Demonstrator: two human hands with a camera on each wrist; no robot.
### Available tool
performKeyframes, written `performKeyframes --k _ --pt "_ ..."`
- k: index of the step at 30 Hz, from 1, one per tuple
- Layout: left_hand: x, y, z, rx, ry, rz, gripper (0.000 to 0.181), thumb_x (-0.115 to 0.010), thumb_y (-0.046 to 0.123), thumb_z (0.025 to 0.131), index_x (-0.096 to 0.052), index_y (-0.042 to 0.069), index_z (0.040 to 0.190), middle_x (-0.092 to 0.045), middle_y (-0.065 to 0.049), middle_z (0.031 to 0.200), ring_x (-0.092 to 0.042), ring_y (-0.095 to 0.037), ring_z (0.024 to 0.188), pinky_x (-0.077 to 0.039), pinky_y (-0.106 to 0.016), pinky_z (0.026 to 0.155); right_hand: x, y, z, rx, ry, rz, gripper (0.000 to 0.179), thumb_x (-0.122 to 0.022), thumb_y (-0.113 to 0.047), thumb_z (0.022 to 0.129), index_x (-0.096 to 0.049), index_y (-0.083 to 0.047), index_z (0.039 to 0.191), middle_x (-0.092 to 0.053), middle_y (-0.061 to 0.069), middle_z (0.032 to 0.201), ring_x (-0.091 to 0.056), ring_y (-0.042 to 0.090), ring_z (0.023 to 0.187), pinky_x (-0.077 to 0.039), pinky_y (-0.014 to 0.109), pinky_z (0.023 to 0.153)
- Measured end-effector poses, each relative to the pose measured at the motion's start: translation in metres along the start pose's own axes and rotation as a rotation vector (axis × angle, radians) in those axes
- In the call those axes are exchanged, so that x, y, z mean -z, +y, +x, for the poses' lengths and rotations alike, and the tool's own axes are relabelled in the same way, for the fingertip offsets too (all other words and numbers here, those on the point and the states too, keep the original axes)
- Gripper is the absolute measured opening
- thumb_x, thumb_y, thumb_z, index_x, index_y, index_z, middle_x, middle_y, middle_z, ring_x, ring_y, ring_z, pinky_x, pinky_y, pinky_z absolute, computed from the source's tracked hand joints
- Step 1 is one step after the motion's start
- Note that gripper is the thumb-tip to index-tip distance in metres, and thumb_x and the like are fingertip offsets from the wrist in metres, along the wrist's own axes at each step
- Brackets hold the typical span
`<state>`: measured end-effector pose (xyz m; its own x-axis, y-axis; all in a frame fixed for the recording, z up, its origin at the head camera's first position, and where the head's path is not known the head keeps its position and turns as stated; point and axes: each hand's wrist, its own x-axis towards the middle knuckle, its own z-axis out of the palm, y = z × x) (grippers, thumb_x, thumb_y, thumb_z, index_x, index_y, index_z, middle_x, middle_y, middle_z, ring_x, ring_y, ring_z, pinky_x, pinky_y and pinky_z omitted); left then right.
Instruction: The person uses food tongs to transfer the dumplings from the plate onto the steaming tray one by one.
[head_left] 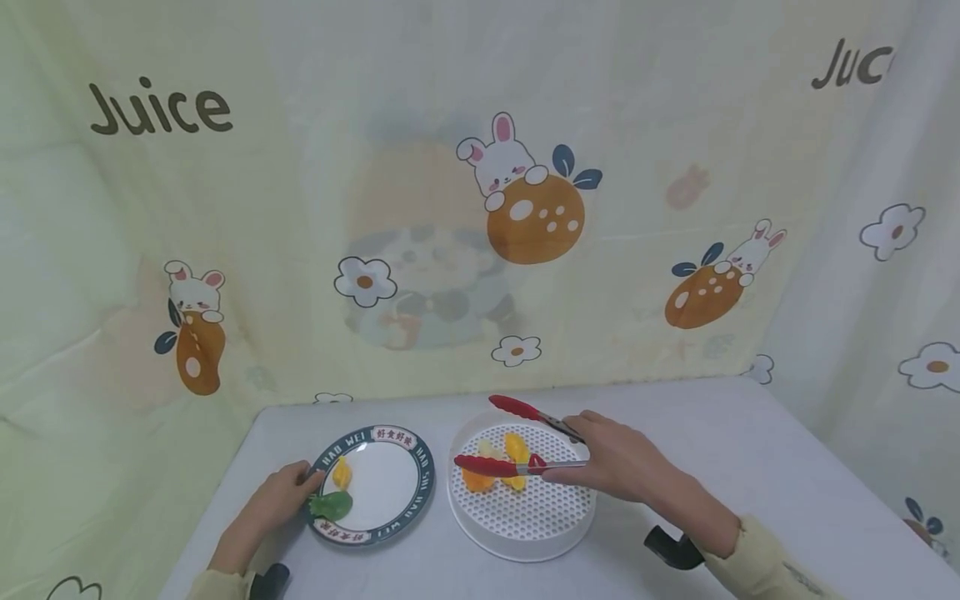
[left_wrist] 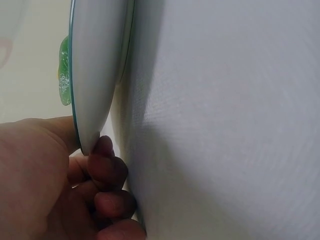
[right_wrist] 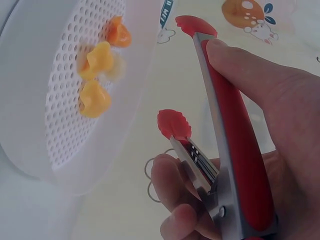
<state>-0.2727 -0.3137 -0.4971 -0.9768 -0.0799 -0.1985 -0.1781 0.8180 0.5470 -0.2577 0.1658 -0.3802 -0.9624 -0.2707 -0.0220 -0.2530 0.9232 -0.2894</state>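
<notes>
My left hand pinches the left rim of a white plate with a dark patterned border. In the left wrist view its thumb lies over the rim and its curled fingers are beneath. On the plate are a yellow dumpling-shaped piece and a green one. My right hand holds red-tipped metal tongs, their tips spread apart with nothing between them. Below the tongs is a round white perforated tray, holding yellow pieces, an orange piece and a pale piece.
Plate and tray stand side by side on a white-covered table. A patterned curtain hangs behind the table and along its sides. Dark bands are on both wrists.
</notes>
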Motion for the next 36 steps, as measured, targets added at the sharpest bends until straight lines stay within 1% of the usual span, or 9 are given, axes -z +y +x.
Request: performKeyframes --k 4,11,16,22,25,31,36 --pt "0.000 0.002 0.000 -0.001 0.001 0.006 0.033 -0.050 0.037 0.104 -0.053 0.009 0.087 -0.050 -0.005 0.076 -0.048 -0.018 0.073 -0.041 -0.031 0.063 -0.003 -0.004 0.003 0.000 -0.005 0.010 0.097 -0.074 -0.077 0.068 -0.059 -0.009 0.136 -0.062 0.013 0.133 -0.062 0.032 0.116 -0.055 0.054 0.091" --pt "0.000 0.002 0.002 0.000 0.000 0.011 0.032 -0.051 0.036 0.104 -0.054 0.009 0.088 -0.051 -0.005 0.076 -0.049 -0.018 0.073 -0.041 -0.031 0.063 -0.009 -0.010 0.010 -0.021 -0.021 0.031 0.098 -0.076 -0.077 0.065 -0.059 -0.011 0.137 -0.061 0.012 0.135 -0.061 0.031 0.118 -0.054 0.055 0.092" --pt "-0.001 0.002 0.003 0.002 0.005 0.008 0.032 -0.050 0.036 0.105 -0.055 0.008 0.089 -0.051 -0.005 0.077 -0.049 -0.018 0.073 -0.042 -0.032 0.063 -0.011 -0.015 0.012 -0.015 -0.019 0.034 0.098 -0.076 -0.076 0.065 -0.058 -0.012 0.137 -0.060 0.012 0.138 -0.060 0.031 0.121 -0.053 0.055 0.094" --pt "0.000 0.003 0.001 0.015 0.000 0.013 0.032 -0.050 0.036 0.105 -0.055 0.008 0.089 -0.052 -0.005 0.077 -0.050 -0.018 0.073 -0.042 -0.032 0.064 -0.014 -0.020 0.013 -0.007 -0.028 0.045 0.094 -0.079 -0.072 0.067 -0.058 -0.012 0.137 -0.060 0.011 0.138 -0.059 0.031 0.122 -0.053 0.055 0.094" --pt "0.000 0.003 0.000 0.020 -0.002 0.014 0.031 -0.050 0.035 0.105 -0.055 0.008 0.089 -0.052 -0.005 0.077 -0.050 -0.018 0.074 -0.042 -0.032 0.064 -0.018 -0.023 0.013 0.000 -0.037 0.047 0.091 -0.080 -0.069 0.068 -0.059 -0.013 0.136 -0.060 0.010 0.137 -0.060 0.029 0.119 -0.053 0.054 0.094" --pt "0.000 0.002 0.000 0.020 -0.001 0.017 0.032 -0.050 0.036 0.105 -0.055 0.008 0.090 -0.052 -0.005 0.077 -0.050 -0.018 0.074 -0.042 -0.032 0.064 -0.025 -0.032 0.017 0.041 -0.043 0.048 0.086 -0.081 -0.066 0.068 -0.061 -0.015 0.133 -0.063 0.006 0.130 -0.061 0.020 0.105 -0.056 0.047 0.087" --pt "0.000 0.003 0.000 0.017 0.002 0.023 0.031 -0.050 0.035 0.105 -0.056 0.008 0.090 -0.052 -0.005 0.077 -0.050 -0.018 0.073 -0.042 -0.032 0.063 -0.029 -0.042 0.020 0.064 -0.060 0.054 0.086 -0.082 -0.066 0.068 -0.061 -0.016 0.134 -0.063 0.005 0.128 -0.060 0.019 0.102 -0.056 0.046 0.085"
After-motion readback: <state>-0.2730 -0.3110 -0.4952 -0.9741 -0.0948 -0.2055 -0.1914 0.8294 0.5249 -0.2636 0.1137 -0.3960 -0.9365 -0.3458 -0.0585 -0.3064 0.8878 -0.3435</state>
